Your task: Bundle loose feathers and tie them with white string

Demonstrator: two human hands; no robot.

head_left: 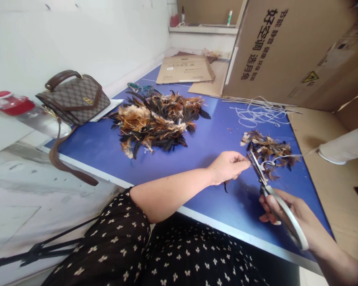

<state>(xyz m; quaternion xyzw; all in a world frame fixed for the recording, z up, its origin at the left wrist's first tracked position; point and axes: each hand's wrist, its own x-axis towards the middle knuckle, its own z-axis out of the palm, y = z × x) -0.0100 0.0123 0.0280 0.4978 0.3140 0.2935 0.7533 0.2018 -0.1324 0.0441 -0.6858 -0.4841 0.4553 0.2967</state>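
Observation:
My left hand (228,167) is closed in a pinch on a small bunch of dark feathers above the blue table (209,139). My right hand (282,208) grips grey-handled scissors (271,190), whose blades point up toward the pinched feathers. Just beyond the blades lies a small heap of brown and black feathers (267,153) with white string. A large pile of brown, tan and black feathers (159,121) sits further left in the middle of the table.
A patterned brown handbag (74,97) lies at the table's left edge beside a red-capped bottle (24,111). Loose white string (259,111), flat cardboard (185,68), a big upright carton (289,47) and a white roll (344,145) stand behind and right.

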